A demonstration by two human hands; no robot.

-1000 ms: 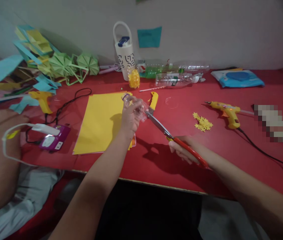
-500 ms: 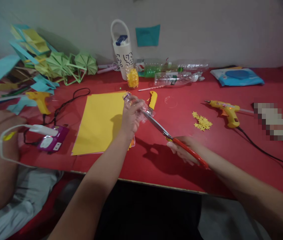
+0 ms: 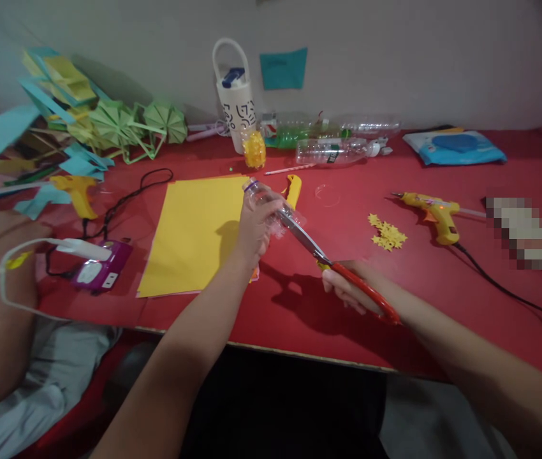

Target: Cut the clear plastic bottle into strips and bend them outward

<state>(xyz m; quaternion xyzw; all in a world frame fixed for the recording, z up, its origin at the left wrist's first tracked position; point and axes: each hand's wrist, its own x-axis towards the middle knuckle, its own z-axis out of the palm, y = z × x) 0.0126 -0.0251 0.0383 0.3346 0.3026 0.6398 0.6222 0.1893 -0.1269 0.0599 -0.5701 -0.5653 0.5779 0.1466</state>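
Observation:
My left hand [image 3: 257,226] is closed around a clear plastic bottle piece [image 3: 253,190] whose neck has a purple ring. The piece is held above the table, beside a stack of yellow paper [image 3: 189,236]. Long scissors [image 3: 361,288] with red handles are gripped in my right hand [image 3: 345,293]. Their blades reach up and left to the bottle's cut lower end, by my left fingers; whether plastic lies between them I cannot tell. A yellow box cutter [image 3: 293,191] lies just behind the bottle piece.
Yellow paper stars [image 3: 388,234] and a yellow glue gun [image 3: 433,210] with its cord lie right. Plastic bottles [image 3: 333,151], a white tumbler [image 3: 236,105] and blue wipes [image 3: 455,148] line the back. At left are another glue gun [image 3: 77,191], a purple power strip [image 3: 103,264] and a person's arm [image 3: 3,299].
My left hand and the bottle piece have shifted slightly to the right, toward the scissors. The fingers of my right hand have drawn in a little on the scissors' handles.

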